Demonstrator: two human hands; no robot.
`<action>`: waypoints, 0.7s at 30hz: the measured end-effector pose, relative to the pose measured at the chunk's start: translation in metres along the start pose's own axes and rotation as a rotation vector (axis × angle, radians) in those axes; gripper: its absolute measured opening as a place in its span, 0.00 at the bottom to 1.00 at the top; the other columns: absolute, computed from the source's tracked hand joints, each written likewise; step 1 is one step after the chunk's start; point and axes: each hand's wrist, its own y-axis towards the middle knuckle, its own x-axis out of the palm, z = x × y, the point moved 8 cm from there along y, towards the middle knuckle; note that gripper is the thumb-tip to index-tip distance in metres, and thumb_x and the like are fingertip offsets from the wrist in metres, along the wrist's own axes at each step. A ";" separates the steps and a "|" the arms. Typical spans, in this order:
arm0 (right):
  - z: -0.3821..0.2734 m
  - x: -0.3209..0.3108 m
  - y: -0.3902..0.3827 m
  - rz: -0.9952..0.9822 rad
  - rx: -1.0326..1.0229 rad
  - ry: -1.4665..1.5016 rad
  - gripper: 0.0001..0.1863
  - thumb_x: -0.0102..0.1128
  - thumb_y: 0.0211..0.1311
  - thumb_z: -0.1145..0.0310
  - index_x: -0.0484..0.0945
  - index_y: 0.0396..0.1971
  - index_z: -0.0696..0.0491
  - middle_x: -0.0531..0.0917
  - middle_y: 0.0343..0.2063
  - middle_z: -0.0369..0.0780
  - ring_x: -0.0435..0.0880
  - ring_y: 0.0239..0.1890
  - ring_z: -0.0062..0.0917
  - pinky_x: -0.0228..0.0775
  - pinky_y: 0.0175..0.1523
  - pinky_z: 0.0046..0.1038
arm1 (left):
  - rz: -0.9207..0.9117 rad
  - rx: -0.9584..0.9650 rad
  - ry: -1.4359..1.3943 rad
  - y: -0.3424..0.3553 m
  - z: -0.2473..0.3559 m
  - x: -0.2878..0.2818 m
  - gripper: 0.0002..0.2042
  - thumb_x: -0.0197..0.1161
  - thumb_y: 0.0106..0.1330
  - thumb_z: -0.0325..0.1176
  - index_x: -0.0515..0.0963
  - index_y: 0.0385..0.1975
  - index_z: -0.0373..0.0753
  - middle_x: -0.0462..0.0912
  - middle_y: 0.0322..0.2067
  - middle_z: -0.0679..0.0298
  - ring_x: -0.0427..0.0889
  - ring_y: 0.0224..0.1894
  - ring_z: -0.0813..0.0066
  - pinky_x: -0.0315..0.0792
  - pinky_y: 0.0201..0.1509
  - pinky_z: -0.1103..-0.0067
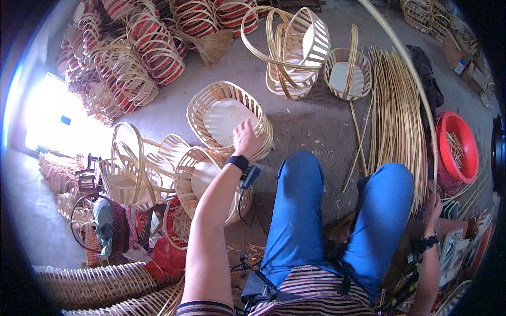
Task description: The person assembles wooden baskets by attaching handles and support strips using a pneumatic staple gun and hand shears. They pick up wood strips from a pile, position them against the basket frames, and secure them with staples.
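Note:
My left hand grips the right-hand rim of an oval woven basket, its fingers reaching over the edge toward the pale flat base. This basket has no handle and leans against another handleless basket nearer to me. Down at my right side, my right hand is closed around the lower end of a long pale cane strip, which arches up past the top of the view. Beside that strip lies a thick bundle of thin canes on the floor.
Baskets with hoop handles stand at the far middle and left. Red-banded baskets pile up at the far left near a straw broom. A red bucket with short sticks stands to the right.

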 end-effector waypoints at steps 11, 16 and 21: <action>-0.041 -0.038 -0.021 -0.158 0.419 0.139 0.17 0.41 0.58 0.57 0.69 0.26 0.56 0.67 0.18 0.30 0.62 0.18 0.10 0.53 0.22 0.13 | 0.040 -0.052 -0.005 0.024 -0.047 -0.074 0.10 0.50 0.54 0.41 0.71 0.21 0.40 0.74 0.20 0.57 0.74 0.23 0.59 0.66 0.27 0.68; -0.119 -0.013 -0.032 -0.180 0.360 0.347 0.09 0.41 0.57 0.62 0.65 0.26 0.52 0.61 0.15 0.28 0.55 0.12 0.07 0.42 0.14 0.10 | 0.516 0.243 0.087 0.021 0.009 -0.192 0.09 0.49 0.56 0.38 0.69 0.21 0.40 0.72 0.17 0.59 0.72 0.19 0.61 0.64 0.23 0.71; -0.196 0.029 -0.059 -0.423 0.265 0.395 0.12 0.39 0.55 0.69 0.64 0.39 0.56 0.65 0.21 0.31 0.58 0.15 0.09 0.50 0.17 0.09 | 0.383 0.475 -0.077 -0.005 0.109 -0.206 0.07 0.52 0.54 0.36 0.68 0.22 0.40 0.70 0.19 0.59 0.71 0.22 0.61 0.65 0.25 0.74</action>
